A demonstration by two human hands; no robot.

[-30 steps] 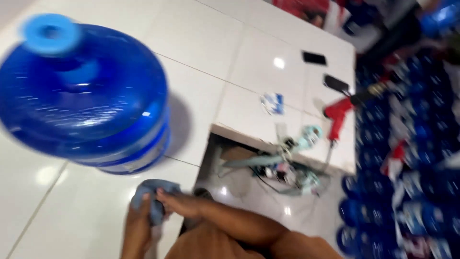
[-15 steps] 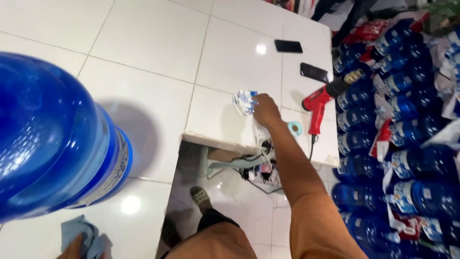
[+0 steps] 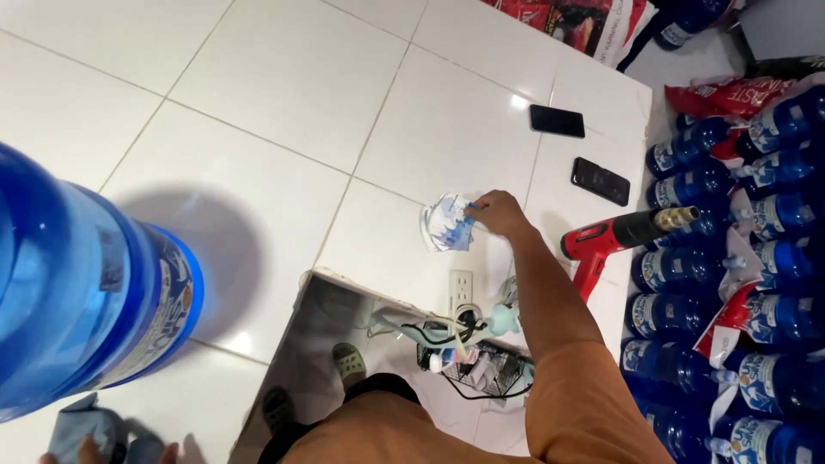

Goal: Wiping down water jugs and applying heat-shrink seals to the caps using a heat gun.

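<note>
moved: right hand (image 3: 500, 212) sits at about the same spot on the white tiled counter (image 3: 275, 77) as half a second ago, fingers now closed on the edge of the blue-and-white label sheets (image 3: 449, 223); the big blue water jug (image 3: 82, 292) fills more of the left side.
right hand: pinching the sheets, which lie flat on the counter, left of the red heat gun (image 3: 614, 236).
left hand: only fingertips (image 3: 90, 448) show at the bottom edge, resting on a grey-blue cloth (image 3: 86, 432) beside the jug; i cannot tell whether they grip it.
nearby: two black phones (image 3: 577, 146) lie beyond the hand; packs of small blue bottles (image 3: 730, 283) are stacked on the right.
risk: more than one thin sheet may lift together, or one may slip off the counter edge into the gap below; the heat gun nozzle is near the forearm.
hidden: most of the left hand is cut off; the tangle of cables under the counter is hard to read; the jug's top is out of view.
</note>
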